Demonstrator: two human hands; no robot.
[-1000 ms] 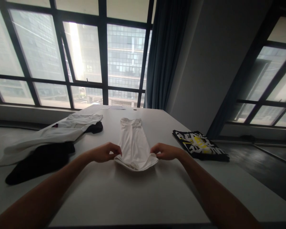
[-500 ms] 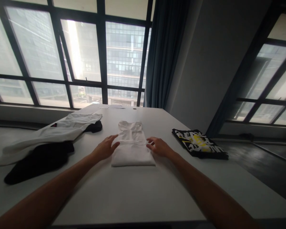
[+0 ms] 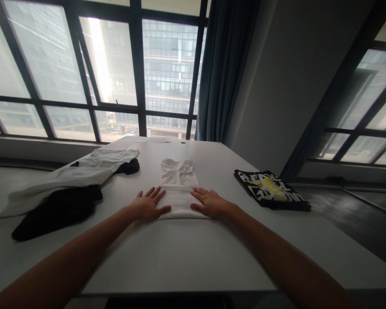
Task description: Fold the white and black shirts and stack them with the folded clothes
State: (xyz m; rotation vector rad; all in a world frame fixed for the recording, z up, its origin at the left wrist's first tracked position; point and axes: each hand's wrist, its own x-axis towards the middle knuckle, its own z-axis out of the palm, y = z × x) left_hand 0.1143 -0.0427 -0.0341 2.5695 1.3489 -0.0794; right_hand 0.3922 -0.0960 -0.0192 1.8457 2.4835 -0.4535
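Note:
A white garment [image 3: 179,182] lies folded over on itself in the middle of the white table [image 3: 186,257], its near half doubled up. My left hand [image 3: 149,204] rests flat on the garment's near left corner, fingers spread. My right hand [image 3: 209,202] lies flat on the near right corner, fingers apart too. Neither hand grips the cloth; both press down on it from above.
A black folded shirt with white and yellow print [image 3: 270,189] lies at the right. On the left lie a loose white garment [image 3: 67,178] and black clothes [image 3: 56,210]. Papers [image 3: 151,140] sit at the far edge by the windows, with a dark curtain [image 3: 223,73] behind.
My hands carried the garment's near end forward and laid it over the far part, then let go. They now lie flat on the folded cloth.

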